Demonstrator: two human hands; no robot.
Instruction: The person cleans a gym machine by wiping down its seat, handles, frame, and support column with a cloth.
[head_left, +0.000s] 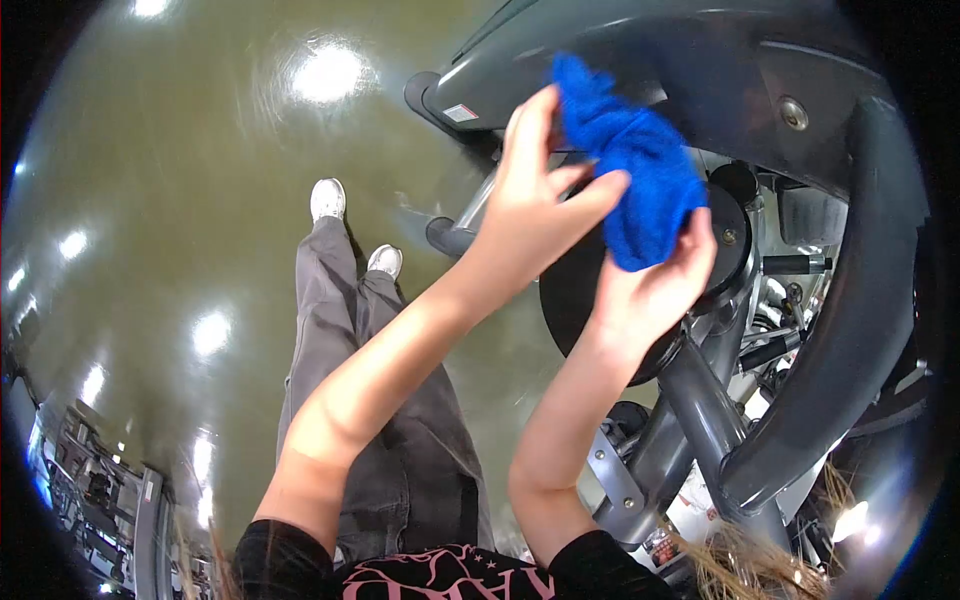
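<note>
A crumpled blue cloth (pixel 645 175) is held up between my hands, in front of a large dark grey machine (pixel 690 60). My left hand (pixel 545 190) is at the cloth's left side, its fingers around the upper left edge and the thumb lying near the cloth's middle. Below the cloth, my right hand (pixel 660 280) grips its lower right part, with the fingertips partly hidden behind it. Both hands are slightly blurred.
The machine's thick curved tube (pixel 850 330) and a black round disc (pixel 580 290) are at the right. My legs (pixel 400 430) and white shoes stand on the shiny green floor (pixel 180 250). More gym equipment (pixel 150 530) shows at the lower left.
</note>
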